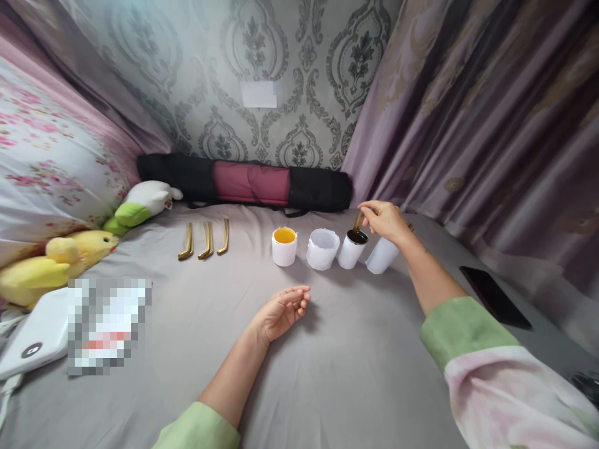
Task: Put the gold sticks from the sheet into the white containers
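Observation:
My right hand [384, 219] pinches a short bunch of gold straws [358, 222] whose lower end reaches into the mouth of a dark-lined white cup [352, 252]. Partly behind that hand leans a tall white cup [382, 255], with gold tips just showing past my wrist. To the left stand a wide white cup [322, 251] and a white cup with a yellow inside [284, 251]. My left hand [283, 313] rests near the sheet in front of the cups, fingers loosely curled and apart, holding nothing. Farther left lie bent gold straws [206, 242] in three small groups.
A black and maroon bag [253, 182] lies along the wall. On the left are a white and green plush toy [145, 204], a yellow plush toy [56, 265], a white power bank [40, 337] with a cable, and a blurred packet [110, 327]. A black phone [495, 297] lies right.

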`<state>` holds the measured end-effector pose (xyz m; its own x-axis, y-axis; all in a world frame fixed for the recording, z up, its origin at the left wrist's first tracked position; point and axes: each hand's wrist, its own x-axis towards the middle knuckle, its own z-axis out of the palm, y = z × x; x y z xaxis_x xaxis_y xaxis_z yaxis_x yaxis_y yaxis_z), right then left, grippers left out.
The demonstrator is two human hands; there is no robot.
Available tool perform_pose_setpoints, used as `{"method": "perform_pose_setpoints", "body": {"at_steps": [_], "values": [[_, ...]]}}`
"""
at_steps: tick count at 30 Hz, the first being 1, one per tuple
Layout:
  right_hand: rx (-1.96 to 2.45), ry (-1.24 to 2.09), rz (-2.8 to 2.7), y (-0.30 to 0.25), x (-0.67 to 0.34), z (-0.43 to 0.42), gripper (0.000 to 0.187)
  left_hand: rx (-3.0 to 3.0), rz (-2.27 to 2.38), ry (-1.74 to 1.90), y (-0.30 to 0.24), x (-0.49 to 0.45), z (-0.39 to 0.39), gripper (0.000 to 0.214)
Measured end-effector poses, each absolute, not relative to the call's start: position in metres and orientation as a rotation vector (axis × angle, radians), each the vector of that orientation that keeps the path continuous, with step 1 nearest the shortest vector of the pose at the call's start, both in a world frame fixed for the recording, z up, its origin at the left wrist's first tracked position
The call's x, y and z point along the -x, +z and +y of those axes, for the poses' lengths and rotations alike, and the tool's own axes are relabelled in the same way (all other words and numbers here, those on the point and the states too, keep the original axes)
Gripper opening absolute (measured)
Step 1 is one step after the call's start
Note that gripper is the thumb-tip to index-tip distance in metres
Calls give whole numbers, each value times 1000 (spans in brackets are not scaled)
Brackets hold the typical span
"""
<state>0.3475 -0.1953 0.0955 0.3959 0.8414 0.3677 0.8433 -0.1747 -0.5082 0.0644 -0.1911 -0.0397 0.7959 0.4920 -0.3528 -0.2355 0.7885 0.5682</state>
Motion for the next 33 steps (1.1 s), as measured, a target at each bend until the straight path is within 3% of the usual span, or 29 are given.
{"method": "perform_pose_setpoints", "body": {"at_steps": [33], "values": [[1914,-46,-1299,101,-333,-228,30,-534,531,422,-36,-62,-193,19]]}}
